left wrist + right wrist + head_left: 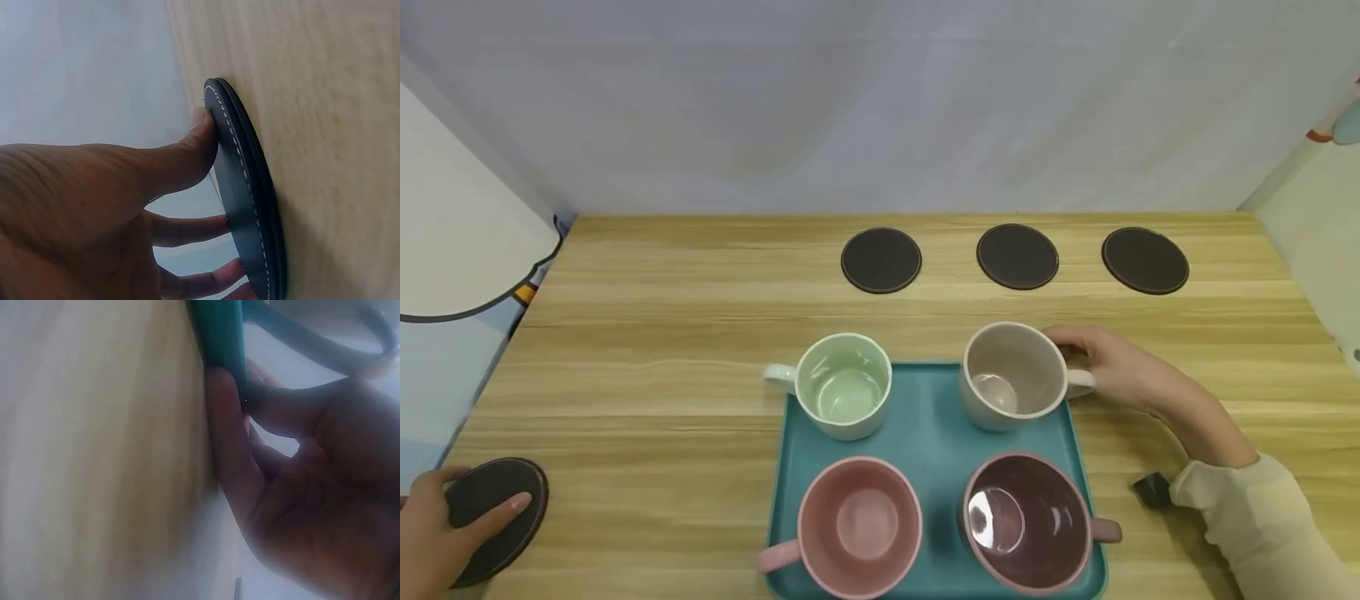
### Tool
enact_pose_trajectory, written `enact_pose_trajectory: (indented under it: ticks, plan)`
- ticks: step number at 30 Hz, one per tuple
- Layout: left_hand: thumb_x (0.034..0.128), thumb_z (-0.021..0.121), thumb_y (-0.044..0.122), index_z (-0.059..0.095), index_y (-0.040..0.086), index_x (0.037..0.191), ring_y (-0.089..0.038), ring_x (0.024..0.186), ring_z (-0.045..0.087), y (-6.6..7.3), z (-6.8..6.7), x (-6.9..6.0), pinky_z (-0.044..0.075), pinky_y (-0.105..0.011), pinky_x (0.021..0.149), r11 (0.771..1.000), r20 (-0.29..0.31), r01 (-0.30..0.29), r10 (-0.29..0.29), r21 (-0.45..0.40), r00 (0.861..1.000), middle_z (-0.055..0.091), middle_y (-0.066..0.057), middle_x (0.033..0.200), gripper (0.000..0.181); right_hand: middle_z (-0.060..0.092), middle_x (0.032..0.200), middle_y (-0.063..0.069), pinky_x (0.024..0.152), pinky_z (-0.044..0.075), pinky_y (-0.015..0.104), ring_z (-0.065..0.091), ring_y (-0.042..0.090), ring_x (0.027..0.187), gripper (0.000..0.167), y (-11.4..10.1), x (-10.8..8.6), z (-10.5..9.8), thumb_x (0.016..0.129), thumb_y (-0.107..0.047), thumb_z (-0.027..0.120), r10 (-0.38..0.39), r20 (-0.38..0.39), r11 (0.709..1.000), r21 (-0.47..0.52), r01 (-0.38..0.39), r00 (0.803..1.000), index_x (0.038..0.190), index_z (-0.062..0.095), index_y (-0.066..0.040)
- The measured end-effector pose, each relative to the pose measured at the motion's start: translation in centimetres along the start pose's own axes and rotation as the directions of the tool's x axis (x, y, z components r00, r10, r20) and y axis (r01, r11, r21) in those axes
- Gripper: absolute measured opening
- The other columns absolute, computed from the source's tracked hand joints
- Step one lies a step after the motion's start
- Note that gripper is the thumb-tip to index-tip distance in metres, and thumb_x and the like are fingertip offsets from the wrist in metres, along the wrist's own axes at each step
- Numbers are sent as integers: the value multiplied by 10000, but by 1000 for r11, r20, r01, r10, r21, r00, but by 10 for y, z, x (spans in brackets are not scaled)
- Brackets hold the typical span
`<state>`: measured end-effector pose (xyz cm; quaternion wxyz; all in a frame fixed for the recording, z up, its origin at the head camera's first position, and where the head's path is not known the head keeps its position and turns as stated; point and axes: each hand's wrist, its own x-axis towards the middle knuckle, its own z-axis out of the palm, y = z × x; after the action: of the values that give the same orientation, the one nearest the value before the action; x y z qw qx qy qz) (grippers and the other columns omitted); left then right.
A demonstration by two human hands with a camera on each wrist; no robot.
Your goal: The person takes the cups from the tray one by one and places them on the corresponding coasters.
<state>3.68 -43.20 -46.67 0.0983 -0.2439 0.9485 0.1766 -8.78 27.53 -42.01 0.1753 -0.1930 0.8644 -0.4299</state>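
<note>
My left hand (437, 533) grips round black coasters (497, 508) low at the left of the table. In the left wrist view the coasters (240, 187) show stacked layers and white edge stitching, thumb on the rim and fingers at the lower edge. My right hand (1120, 367) is at the far right corner of a teal tray (928, 392), beside the handle of a beige mug (1015, 367). Per the right wrist view, thumb and finger pinch the edge of the tray (219, 337). The other fingers are partly hidden.
Also on the tray stand a light green mug (844, 387), a pink mug (861, 529) and a dark mauve mug (1030, 525). Three black coasters, left (882, 260), middle (1017, 257) and right (1145, 260), lie along the table's back. A pale curtain (880, 108) hangs behind.
</note>
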Motion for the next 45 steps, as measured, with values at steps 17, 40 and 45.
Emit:
enact_pose_trajectory:
  ticks: [17, 40, 45]
  plan:
    - [985, 676, 536, 380, -193, 1364, -699, 1143, 381, 49, -28, 14, 381, -781, 941, 978, -65, -166, 175, 125, 982, 478, -519, 1272, 873, 736, 1120, 39, 889, 498, 188, 607, 18, 977, 489, -4, 2, 2, 824, -14, 833, -7, -4, 1000, -6, 7, 1000, 1291, 699, -68]
    - [799, 912, 381, 167, -207, 1545, -753, 1240, 226, 115, -16, 12, 222, -807, 976, 867, 108, -487, 477, 102, 872, 228, -588, 1374, 1208, 733, 1017, 19, 814, 556, 239, 641, 81, 916, 450, -5, 0, -2, 838, 21, 803, 37, 30, 997, 65, -39, 999, 1263, 697, -80]
    - [789, 927, 287, 177, -219, 1535, -750, 1217, 189, 129, -20, 22, 261, -782, 935, 862, 146, -495, 479, 105, 865, 185, -564, 1395, 1172, 718, 991, 14, 783, 558, 243, 633, 76, 891, 451, -6, 1, 0, 850, 17, 795, 20, 31, 997, 80, -22, 999, 1281, 688, -61]
